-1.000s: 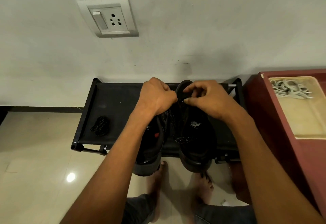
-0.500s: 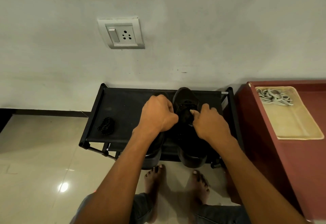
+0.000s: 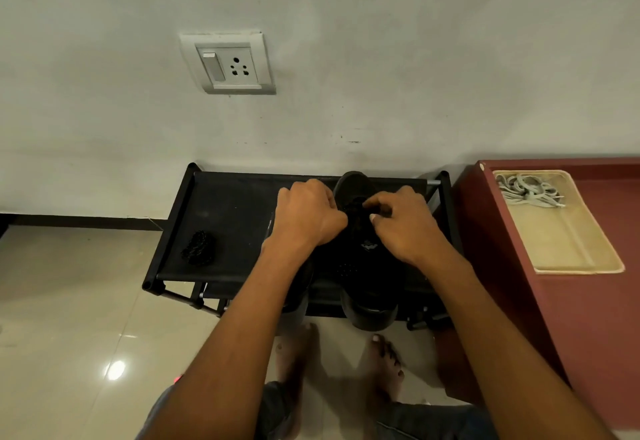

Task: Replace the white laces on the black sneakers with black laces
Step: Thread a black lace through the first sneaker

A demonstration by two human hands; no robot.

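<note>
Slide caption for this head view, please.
Both hands work black lace at sneaker on black rack; white laces lie in tray.

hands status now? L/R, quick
Left hand: fingers curled beside the black sneaker; what it holds is hidden, cannot tell.
Right hand: pinching the black lace at the sneaker's top eyelets.

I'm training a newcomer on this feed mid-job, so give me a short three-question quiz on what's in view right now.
1. True or false: the white laces lie in the beige tray.
2. Where is the spare black lace bundle? A) on the rack, at its left B) on the floor C) in the tray
3. Which sneaker are both hands working on?

Key: 1. true. 2. A. 3. The right sneaker; the left hand and right hand meet at its lacing.
</note>
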